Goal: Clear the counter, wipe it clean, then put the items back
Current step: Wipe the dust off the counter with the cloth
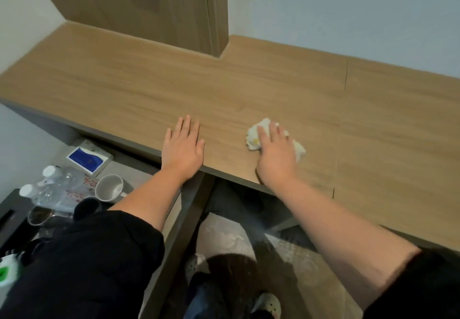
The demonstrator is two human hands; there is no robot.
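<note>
Right hand [276, 155] presses cloth [254, 133] on counter [249, 82]; left hand [183, 149] flat; mug [109, 188], bottles [58, 181] below.

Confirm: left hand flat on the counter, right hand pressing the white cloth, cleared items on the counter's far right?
One error: the head view shows the cleared items low on the left, off the counter. The left hand does lie flat on it, and the right hand presses the white cloth.

Wood counter [249, 89], mid-frame: white cloth [254, 135] centre-right under right hand [276, 154], left hand [183, 149] flat nr front edge. Lower left, grey surface [134, 166] w/ bottles [57, 181], cup [109, 188], blue box [87, 160].
</note>
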